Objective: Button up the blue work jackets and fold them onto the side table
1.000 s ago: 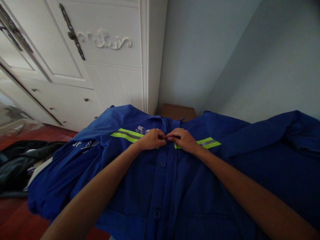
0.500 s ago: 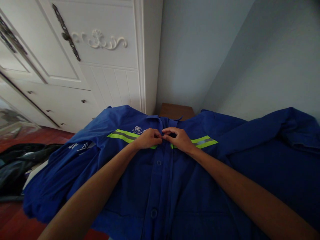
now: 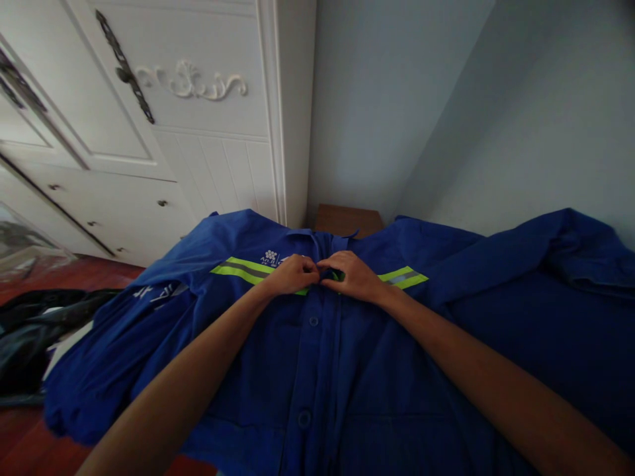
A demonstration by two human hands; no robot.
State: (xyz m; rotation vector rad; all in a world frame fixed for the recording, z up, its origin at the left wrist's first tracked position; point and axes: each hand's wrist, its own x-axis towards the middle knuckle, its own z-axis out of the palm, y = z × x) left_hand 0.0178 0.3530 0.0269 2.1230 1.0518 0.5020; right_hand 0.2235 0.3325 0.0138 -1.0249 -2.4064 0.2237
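Note:
A blue work jacket (image 3: 262,357) lies spread out with its front facing up. Yellow-green reflective strips (image 3: 407,276) cross its chest, and white lettering sits on the left side. My left hand (image 3: 294,274) pinches the front opening at chest height. Facing it, my right hand (image 3: 350,274) has thumb and fingers closed on the opposite front edge, fingertips nearly meeting the left ones. What lies between the fingertips is too small to make out. Below the hands, a button (image 3: 313,321) and a lower button (image 3: 304,418) show on the placket.
A white wardrobe (image 3: 218,165) with dark handles stands at the back left, beside a grey-blue wall (image 3: 377,99). A brown wooden piece (image 3: 347,218) shows behind the collar. Dark items (image 3: 30,344) lie over the red floor (image 3: 30,436) at left.
My right hand has turned slightly and its fingers have shifted in against the front opening. My left hand stays pinched at nearly the same spot. The whole view has shifted a little.

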